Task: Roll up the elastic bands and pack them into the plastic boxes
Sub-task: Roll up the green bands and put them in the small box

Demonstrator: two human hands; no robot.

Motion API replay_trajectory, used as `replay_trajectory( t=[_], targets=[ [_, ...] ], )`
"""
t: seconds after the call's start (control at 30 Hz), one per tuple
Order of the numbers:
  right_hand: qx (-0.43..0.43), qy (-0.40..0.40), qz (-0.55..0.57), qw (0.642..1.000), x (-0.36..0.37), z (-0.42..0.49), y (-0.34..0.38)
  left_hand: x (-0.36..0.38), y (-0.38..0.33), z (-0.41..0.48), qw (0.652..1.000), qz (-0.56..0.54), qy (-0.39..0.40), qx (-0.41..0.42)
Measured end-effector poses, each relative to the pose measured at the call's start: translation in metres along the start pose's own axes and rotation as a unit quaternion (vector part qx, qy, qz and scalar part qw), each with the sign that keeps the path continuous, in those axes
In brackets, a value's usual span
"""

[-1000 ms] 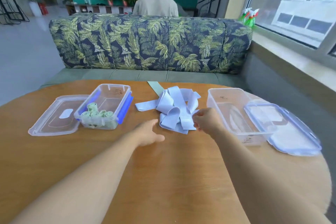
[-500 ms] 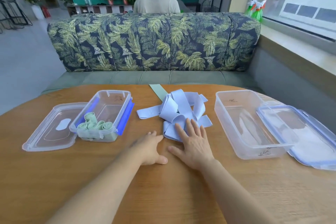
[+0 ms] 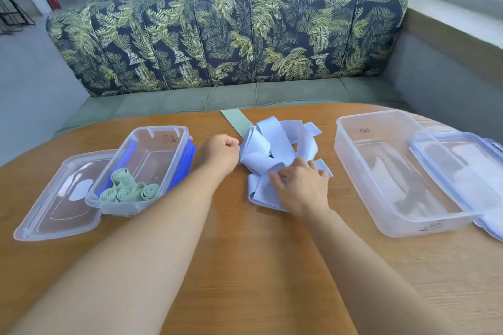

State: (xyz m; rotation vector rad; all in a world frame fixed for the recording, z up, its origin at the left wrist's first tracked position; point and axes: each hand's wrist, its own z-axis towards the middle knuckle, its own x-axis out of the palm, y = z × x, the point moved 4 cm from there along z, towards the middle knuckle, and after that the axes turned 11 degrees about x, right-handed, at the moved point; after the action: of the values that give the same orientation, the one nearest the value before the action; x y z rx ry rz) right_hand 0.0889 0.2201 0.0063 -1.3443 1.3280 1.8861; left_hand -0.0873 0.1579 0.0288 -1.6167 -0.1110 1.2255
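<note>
A tangled pile of light blue elastic bands [image 3: 275, 144] lies at the middle of the round wooden table [image 3: 245, 266]. My left hand [image 3: 221, 153] is curled at the pile's left edge and pinches the end of one blue band. Resting on the pile's near side, my right hand [image 3: 300, 186] has its fingers bent into the bands and grips them. The left plastic box [image 3: 152, 144] holds three rolled green bands [image 3: 128, 192]. To the right stands an open plastic box [image 3: 381, 171] with no bands inside. A flat green band [image 3: 236, 121] lies behind the pile.
The left box's clear lid [image 3: 58, 201] lies beside it at the far left. A blue-rimmed lid [image 3: 462, 168] leans on the right box. A leaf-patterned sofa [image 3: 231, 32] runs behind the table, and a person sits beyond it.
My left hand moved forward from the bare table to the pile's left edge and closed on a band end. My right hand went from flat on the pile to curled into it.
</note>
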Motion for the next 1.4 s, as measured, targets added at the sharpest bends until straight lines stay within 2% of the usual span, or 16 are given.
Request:
replay_trajectory(
  t=[0.2, 0.37, 0.5, 0.67, 0.93, 1.17, 1.3, 1.4],
  targets=[
    [0.099, 0.133, -0.020, 0.986, 0.010, 0.044, 0.007, 0.009, -0.004, 0.028, 0.997, -0.039, -0.017, -0.060],
    [0.104, 0.178, -0.088, 0.975, 0.013, 0.063, 0.013, 0.020, -0.010, 0.046, 0.992, -0.023, 0.008, -0.123],
    [0.133, 0.249, -0.100, 0.954, 0.015, 0.074, 0.016, 0.029, -0.010, 0.061, 0.991, 0.020, 0.006, -0.130],
    [0.128, 0.281, -0.107, 0.945, 0.022, 0.086, 0.016, 0.035, -0.008, 0.071, 0.989, 0.033, 0.019, -0.140],
    [0.106, 0.246, -0.094, 0.959, 0.018, 0.081, 0.011, 0.035, -0.009, 0.074, 0.984, -0.097, -0.012, -0.148],
    [0.071, 0.155, -0.112, 0.979, 0.011, 0.056, 0.014, -0.001, -0.047, 0.074, 0.987, -0.159, -0.014, 0.012],
    [0.046, 0.127, -0.110, 0.985, 0.010, 0.041, 0.013, -0.024, -0.073, 0.056, 0.982, -0.175, -0.010, 0.073],
    [0.039, 0.119, -0.068, 0.990, 0.005, 0.030, 0.008, -0.038, -0.090, 0.035, 0.976, -0.194, -0.013, 0.095]
  ],
)
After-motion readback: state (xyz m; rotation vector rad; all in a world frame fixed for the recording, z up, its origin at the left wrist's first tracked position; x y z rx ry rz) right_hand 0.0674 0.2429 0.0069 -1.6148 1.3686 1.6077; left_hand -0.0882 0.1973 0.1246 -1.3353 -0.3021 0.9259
